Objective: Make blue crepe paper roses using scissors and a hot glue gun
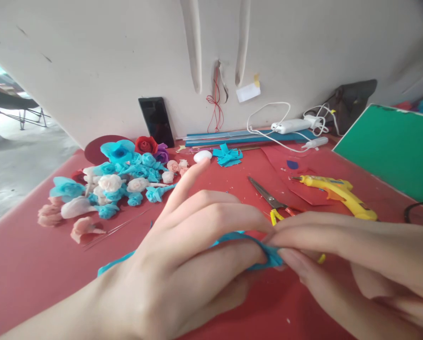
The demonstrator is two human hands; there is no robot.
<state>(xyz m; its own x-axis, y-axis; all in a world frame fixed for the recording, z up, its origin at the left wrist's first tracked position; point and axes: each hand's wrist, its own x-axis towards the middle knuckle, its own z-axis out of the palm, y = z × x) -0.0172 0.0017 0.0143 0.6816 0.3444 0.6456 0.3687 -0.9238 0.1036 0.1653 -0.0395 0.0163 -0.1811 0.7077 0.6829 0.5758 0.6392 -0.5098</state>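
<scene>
Both my hands are close to the camera, above the red tabletop. A strip of blue crepe paper (268, 257) runs between them. My left hand (183, 250) pinches the strip between thumb and fingers, with its little finger stretched out; a loose end of the strip trails out behind the wrist. My right hand (353, 255) grips the other end, which is bunched at the fingertips. Just beyond the hands lie scissors (268, 193) with red and yellow handles, partly hidden by my right hand.
Paper flowers (140, 165) in blue, white, pink and red are heaped at the left. Cut blue paper strips (228, 156) and a white egg-shaped piece (202, 156) lie behind. A yellow glue gun (342, 193), a green board (392, 151), a phone (157, 120) and a white power strip (292, 125) surround them.
</scene>
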